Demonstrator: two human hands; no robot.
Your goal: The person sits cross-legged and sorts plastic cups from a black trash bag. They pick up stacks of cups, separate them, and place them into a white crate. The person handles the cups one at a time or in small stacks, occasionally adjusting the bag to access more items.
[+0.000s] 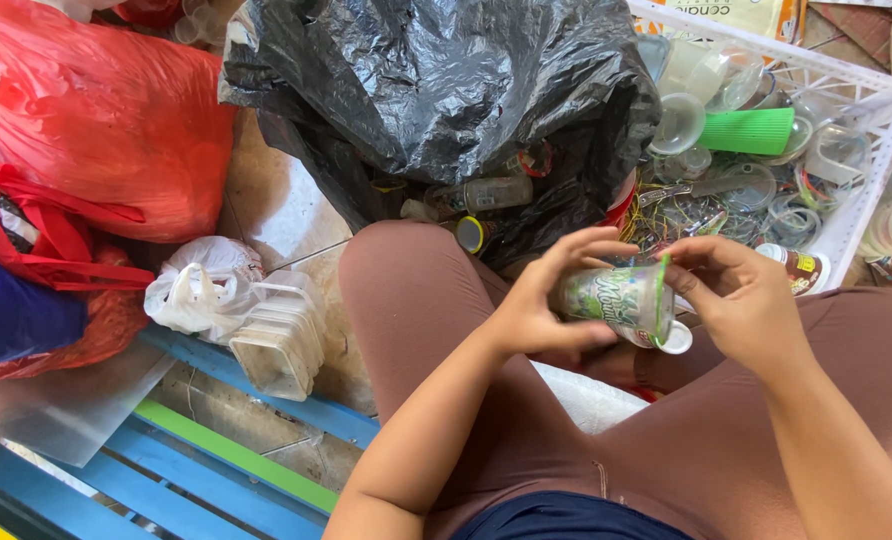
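My left hand (551, 300) grips a clear plastic cup (611, 298) with a green and white printed wrap, held sideways above my lap. My right hand (741, 295) pinches the cup's green rim (661, 295) at its open end. A small white lid (678, 340) shows just below the rim, between my hands. Both hands are over my knees, which are in brown trousers.
A black rubbish bag (436, 90) full of bottles and cups lies open ahead. A white plastic crate (866, 190) at right holds clear lids, rings and a green ribbed cup (746, 130). Red bags (96, 120), a white bag (201, 285) and stacked clear containers (281, 340) sit left, above blue slats (196, 440).
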